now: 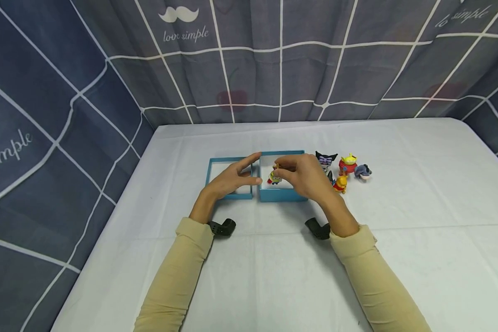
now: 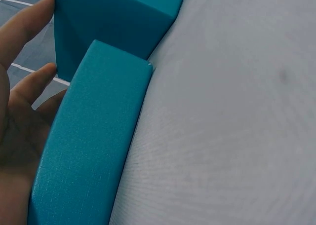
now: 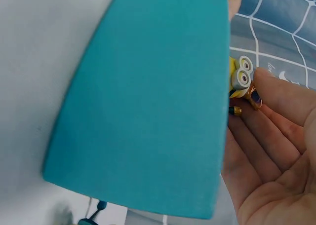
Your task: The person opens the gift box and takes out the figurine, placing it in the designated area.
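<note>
A blue box [image 1: 283, 196] with a white inside stands on the table, and a shallow blue lid [image 1: 237, 196] lies just left of it. Over the box, my right hand [image 1: 311, 177] pinches a small yellow Minion figurine [image 3: 241, 79] between thumb and fingers; the box wall partly hides it in the right wrist view. My left hand [image 1: 227, 180] reaches over the lid, its fingers extended to the box's left side. In the left wrist view the fingers [image 2: 34, 84] rest against that side, partly hidden behind the lid.
Right of the box stand several figurines: a black-eared one [image 1: 325, 160], a green-headed alien in red [image 1: 348, 162], a blue-grey donkey [image 1: 363, 171] and a yellow bear in red [image 1: 340, 184]. A white cloth [image 1: 274, 276] covers the table; grid-patterned curtains [image 1: 253, 78] hang behind.
</note>
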`<state>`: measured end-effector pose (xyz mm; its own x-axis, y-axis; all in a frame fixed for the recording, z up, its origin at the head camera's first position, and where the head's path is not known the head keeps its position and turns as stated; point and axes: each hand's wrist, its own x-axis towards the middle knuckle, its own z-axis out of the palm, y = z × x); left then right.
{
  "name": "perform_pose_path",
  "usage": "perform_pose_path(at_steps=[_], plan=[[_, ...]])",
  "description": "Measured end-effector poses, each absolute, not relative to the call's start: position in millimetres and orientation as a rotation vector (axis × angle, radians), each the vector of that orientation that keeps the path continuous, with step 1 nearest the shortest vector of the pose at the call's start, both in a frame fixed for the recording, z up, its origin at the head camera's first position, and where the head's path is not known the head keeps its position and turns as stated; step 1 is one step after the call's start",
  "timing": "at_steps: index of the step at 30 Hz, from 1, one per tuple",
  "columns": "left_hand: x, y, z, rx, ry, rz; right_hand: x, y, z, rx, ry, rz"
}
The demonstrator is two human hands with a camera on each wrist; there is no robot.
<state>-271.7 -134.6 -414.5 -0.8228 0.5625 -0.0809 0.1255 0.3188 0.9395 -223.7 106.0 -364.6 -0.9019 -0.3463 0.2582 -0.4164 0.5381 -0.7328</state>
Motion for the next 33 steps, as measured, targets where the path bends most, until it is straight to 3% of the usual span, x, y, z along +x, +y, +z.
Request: perform_pose_path(at_steps=[33], plan=[[-272.5,-134.9,-414.8,0.607,2.198,1.512,-220.2,134.5,-340.5,0.614,-2.714,1.243]])
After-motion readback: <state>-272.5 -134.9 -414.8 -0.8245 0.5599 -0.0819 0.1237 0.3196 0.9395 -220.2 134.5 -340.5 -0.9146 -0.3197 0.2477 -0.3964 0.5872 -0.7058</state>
